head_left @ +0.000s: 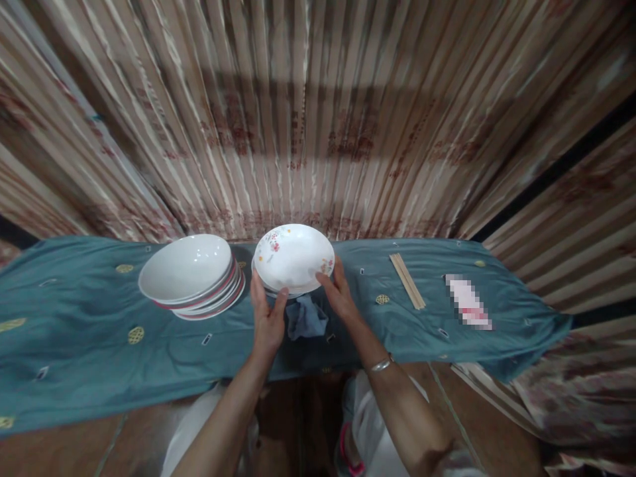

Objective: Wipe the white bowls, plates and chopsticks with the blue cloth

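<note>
Between my two hands is a white plate [293, 258] with a floral pattern near its rim. My left hand [268, 318] grips its left front edge, thumb on top. On the right edge, my right hand [338, 286] has its thumb over the rim and its fingers hidden underneath. Another rim shows just beneath this plate, so at least one more lies under it; whether my hands hold that one too I cannot tell. A crumpled blue cloth [307, 318] lies in front of the plate, between my wrists.
Left of my hands stands a stack of white bowls and plates [186, 268], some red-edged. Several wooden chopsticks [407, 281] and a pixelated pink-white packet [468, 303] lie to the right. A teal cloth [89, 318] covers the table; pleated curtains [308, 119] hang behind.
</note>
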Demonstrator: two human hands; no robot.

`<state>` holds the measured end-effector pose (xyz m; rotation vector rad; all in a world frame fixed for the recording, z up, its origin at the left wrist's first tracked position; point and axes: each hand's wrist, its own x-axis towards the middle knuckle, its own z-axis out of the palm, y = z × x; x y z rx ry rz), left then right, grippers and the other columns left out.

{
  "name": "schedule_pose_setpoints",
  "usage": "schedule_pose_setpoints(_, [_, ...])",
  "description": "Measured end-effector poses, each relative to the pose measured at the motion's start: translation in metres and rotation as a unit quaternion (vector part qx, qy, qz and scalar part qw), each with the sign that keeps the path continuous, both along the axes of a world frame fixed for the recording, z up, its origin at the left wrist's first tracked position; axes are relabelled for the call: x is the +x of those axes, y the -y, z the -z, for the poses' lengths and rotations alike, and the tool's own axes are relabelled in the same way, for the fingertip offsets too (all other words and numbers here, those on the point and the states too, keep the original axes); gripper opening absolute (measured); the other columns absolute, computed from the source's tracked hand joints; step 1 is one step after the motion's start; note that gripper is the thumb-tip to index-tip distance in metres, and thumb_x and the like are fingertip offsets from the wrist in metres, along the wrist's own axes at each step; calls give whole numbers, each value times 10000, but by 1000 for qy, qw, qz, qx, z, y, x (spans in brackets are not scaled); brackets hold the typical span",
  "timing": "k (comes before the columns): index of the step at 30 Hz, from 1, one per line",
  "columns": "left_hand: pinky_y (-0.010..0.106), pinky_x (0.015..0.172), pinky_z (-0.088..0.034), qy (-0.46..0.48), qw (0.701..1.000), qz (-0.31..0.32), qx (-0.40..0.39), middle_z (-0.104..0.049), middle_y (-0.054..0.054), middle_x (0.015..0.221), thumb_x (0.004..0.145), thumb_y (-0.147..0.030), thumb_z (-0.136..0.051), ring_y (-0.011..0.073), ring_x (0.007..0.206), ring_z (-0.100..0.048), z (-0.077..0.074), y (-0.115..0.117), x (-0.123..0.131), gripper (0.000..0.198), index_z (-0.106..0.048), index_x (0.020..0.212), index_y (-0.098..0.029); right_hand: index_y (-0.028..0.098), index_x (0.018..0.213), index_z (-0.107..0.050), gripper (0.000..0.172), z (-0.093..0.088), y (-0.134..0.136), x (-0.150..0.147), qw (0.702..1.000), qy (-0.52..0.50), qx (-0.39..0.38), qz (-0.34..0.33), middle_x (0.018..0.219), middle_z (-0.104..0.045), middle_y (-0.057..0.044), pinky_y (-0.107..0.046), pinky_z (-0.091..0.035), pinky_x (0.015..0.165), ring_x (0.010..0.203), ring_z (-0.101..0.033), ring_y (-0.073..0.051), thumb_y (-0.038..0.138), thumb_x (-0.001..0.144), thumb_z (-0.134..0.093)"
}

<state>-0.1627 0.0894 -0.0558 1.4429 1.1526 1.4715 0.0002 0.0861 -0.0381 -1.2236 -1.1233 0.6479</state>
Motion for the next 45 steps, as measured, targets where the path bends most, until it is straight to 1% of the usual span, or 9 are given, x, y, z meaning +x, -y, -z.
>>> schedule_pose_setpoints(5, [390,1182,-97,-14,1000,-15,18,-179,74,1596,814,-401,-644,235,1463,-129,-21,14,1,808,-237,1499,-263,245,1382,-415,605,-4,16,2,1000,-14,-5,-14,1391,-495,-48,-415,-308,1127,1270,-451,-228,390,819,-581])
schedule_pose_setpoints(10, [377,1081,-386,159,979,102,-73,-297,-9,1559,816,-376,-639,206,1367,-386,-41,26,9,901,-57,1504,-403,246,1421,-358,624,-9,27,0,999,-5,-22,-23,1393,-505,-54,-414,-334,1120,1289,-452,-215,423,852,-542])
schedule_pose_setpoints(14, [409,920,-537,253,947,128,-150,-348,-47,1529,747,-318,-696,228,1241,-535,-49,28,9,976,-62,1461,-520,256,1452,-310,618,-12,35,-3,998,39,-30,-26,1430,-469,-51,-402,-329,1129,1324,-422,-196,466,894,-475])
schedule_pose_setpoints(19, [467,879,-547,280,934,133,-175,-413,24,1491,709,-271,-702,257,1134,-608,-56,21,-4,975,-130,1472,-476,260,1434,-373,680,-12,43,14,986,127,-53,-99,1456,-447,-64,-443,-288,1145,1365,-383,-225,480,831,-598])
schedule_pose_setpoints(23, [467,866,-553,276,937,122,-174,-373,36,1515,700,-251,-688,278,1180,-573,-60,19,-11,963,-153,1473,-459,241,1331,-527,632,-8,49,30,953,225,-104,-173,1390,-526,-95,-468,-365,1084,1290,-482,-276,444,758,-700])
schedule_pose_setpoints(28, [451,843,-570,262,946,114,-155,-345,27,1530,702,-244,-682,291,1192,-562,-59,19,-14,937,-185,1466,-463,259,1309,-537,491,4,56,8,916,334,-84,-205,1291,-604,-72,-402,-455,992,1169,-580,-236,369,840,-633])
schedule_pose_setpoints(35, [425,831,-574,245,950,110,-157,-475,47,1436,691,-245,-694,242,1085,-625,-56,20,-14,977,-154,1481,-437,182,973,-695,251,18,52,-5,856,472,-104,-181,1088,-692,-97,-331,-487,905,1019,-647,-212,73,815,-534])
schedule_pose_setpoints(41, [420,817,-573,235,944,136,-189,-693,17,983,664,-254,-739,183,848,-675,-53,23,-9,988,-212,1496,-333,243,910,-727,232,-2,55,83,925,365,-111,-5,943,-746,-36,-365,-512,825,870,-681,-224,188,773,-548])
schedule_pose_setpoints(45, [419,798,-583,234,934,153,-222,-698,16,959,634,-262,-769,182,845,-671,-50,31,-2,948,-314,1465,-293,210,911,-736,260,-18,63,119,968,195,-69,145,888,-744,-39,-376,-523,781,811,-668,-225,355,736,-611])
